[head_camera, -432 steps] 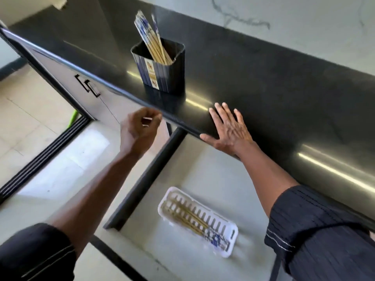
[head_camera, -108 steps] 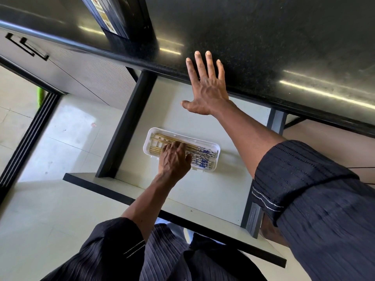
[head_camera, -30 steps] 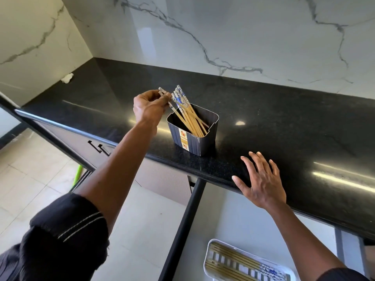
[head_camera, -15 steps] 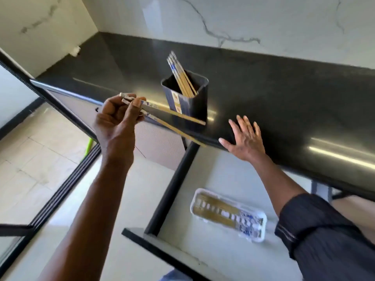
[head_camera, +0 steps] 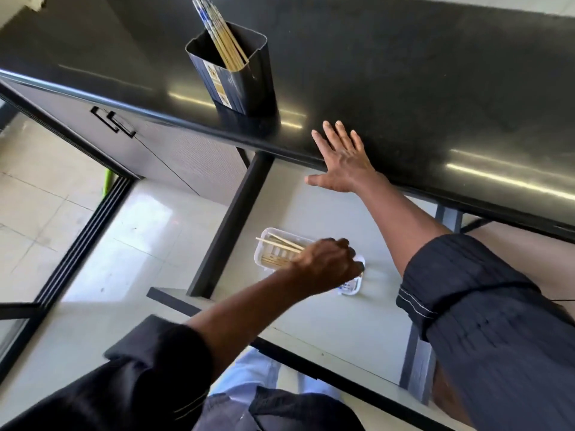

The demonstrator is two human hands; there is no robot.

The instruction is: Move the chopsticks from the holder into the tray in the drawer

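Note:
A dark square holder (head_camera: 236,79) stands on the black counter with several chopsticks (head_camera: 222,42) leaning in it. In the open drawer (head_camera: 326,309) lies a white slotted tray (head_camera: 264,247) that holds several chopsticks. My left hand (head_camera: 326,265) is over the tray, shut on a pair of chopsticks (head_camera: 280,242) whose thin ends stick out to the left above the tray's left end. The hand hides the tray's middle. My right hand (head_camera: 342,160) lies flat, fingers apart, on the counter's front edge.
The black counter (head_camera: 435,88) overhangs the drawer's back. A grey cabinet door with a black handle (head_camera: 113,124) is at the left. Tiled floor and a black sliding-door track (head_camera: 77,241) lie at the left. Dark drawer rails run along both sides.
My left hand has carried the pair of chopsticks from beside the holder down to the tray in the drawer. The right hand stays on the counter edge.

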